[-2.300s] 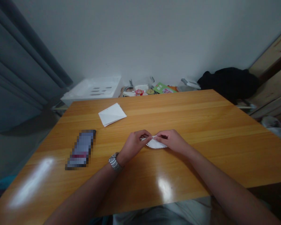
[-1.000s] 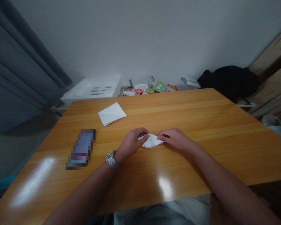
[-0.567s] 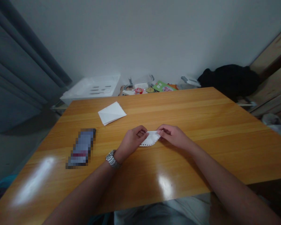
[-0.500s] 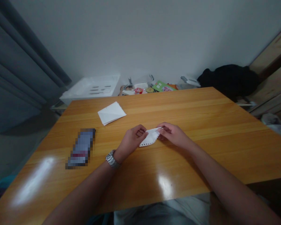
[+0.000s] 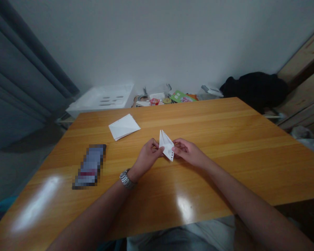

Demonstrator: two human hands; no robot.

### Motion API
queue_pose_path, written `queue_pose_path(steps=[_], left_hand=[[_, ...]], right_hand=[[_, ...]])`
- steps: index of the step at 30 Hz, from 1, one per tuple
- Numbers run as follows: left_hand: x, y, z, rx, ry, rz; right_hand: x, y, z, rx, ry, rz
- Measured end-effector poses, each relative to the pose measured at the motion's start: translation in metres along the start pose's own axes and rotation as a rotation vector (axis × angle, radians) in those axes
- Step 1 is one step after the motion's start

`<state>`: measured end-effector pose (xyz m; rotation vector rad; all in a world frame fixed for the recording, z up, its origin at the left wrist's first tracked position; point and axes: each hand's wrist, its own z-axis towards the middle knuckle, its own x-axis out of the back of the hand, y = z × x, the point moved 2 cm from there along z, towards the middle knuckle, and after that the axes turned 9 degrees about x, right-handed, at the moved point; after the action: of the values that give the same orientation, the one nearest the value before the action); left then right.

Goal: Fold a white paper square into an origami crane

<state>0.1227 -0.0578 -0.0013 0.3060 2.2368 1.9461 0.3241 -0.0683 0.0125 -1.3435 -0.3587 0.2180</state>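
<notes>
A small folded piece of white paper (image 5: 166,143) is held up between my two hands over the wooden table. It has a pointed top with a slit and a row of punched holes near its lower right edge. My left hand (image 5: 149,152), with a metal watch on the wrist, pinches the paper's left side between thumb and fingers. On the other side my right hand (image 5: 186,150) grips the right edge, thumb in front. The fingers behind the paper are partly hidden.
A stack of white paper sheets (image 5: 124,127) lies at the table's back left. Nearer sits a pixelated phone (image 5: 90,166). Behind the wooden table (image 5: 214,125) are a white foam tray (image 5: 104,98), a green booklet (image 5: 181,96) and a black cloth item (image 5: 255,89).
The paper has been turned from lying slanted to standing with its point up. My right hand has moved slightly left, closer to my left hand.
</notes>
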Motion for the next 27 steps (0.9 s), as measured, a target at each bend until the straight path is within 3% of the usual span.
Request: queue_pose_path(steps=[4,13,16,22,27], left_hand=[[-0.007,0.002,-0.003,-0.064,-0.055,0.066],[-0.023,0.013,-0.012,-0.058,-0.177,0.097],[-0.023,0.013,-0.013,-0.073,-0.14,0.139],[-0.017,0.027,-0.019,-0.133,0.059,0.241],[-0.018,0.03,-0.021,-0.174,0.048,0.467]], right_hand=[[0.001,0.002,0.0,0.024,0.012,-0.072],[0.004,0.001,0.002,0.079,0.142,-0.261],[0.004,-0.002,0.001,0.086,0.153,-0.298],[0.005,-0.01,0.001,0.132,0.097,-0.444],[0.0,-0.013,0.001,0.164,0.075,-0.586]])
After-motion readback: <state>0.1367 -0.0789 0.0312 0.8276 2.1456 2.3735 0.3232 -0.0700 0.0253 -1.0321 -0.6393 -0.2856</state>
